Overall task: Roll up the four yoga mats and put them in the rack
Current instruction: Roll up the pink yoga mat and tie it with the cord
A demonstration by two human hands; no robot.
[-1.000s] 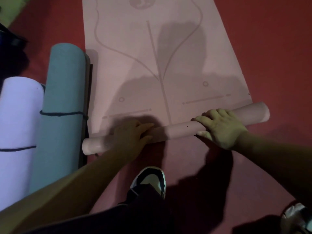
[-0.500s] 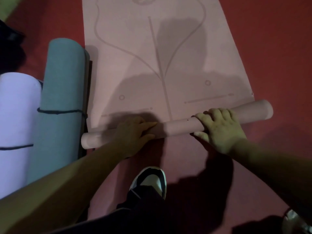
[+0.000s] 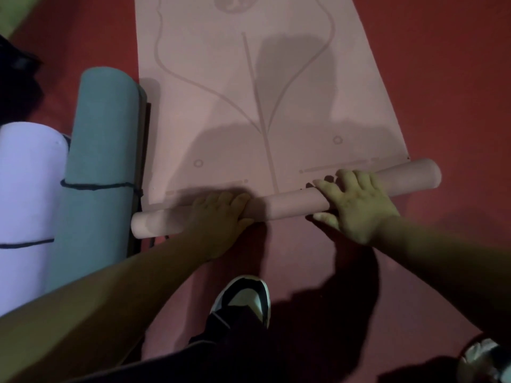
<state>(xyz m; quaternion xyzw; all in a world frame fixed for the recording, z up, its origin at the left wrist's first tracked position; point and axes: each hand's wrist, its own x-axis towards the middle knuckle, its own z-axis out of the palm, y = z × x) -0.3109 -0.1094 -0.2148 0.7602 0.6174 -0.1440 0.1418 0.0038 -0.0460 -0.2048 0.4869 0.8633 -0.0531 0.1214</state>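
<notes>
A pink yoga mat [image 3: 249,87] lies flat on the red floor, and its near end is wound into a thin roll [image 3: 287,201] that runs from lower left to upper right. My left hand [image 3: 218,214] grips the roll left of its middle, fingers over the top and thumb on the near side. My right hand [image 3: 356,203] grips it right of the middle with fingers spread across it. A teal rolled mat [image 3: 102,167] and a lilac rolled mat [image 3: 27,194], each tied with a dark cord, lie side by side at the left.
My shoe [image 3: 243,297] stands on the floor just behind the roll, and a second shoe [image 3: 486,360] shows at the bottom right. A dark frame edge [image 3: 142,150] runs between the teal roll and the pink mat. Dark objects [image 3: 16,87] sit at the far left.
Both hands have pushed the pink roll a little farther along the mat, away from me. It now reaches the printed line markings. The teal and lilac rolls have not moved.
</notes>
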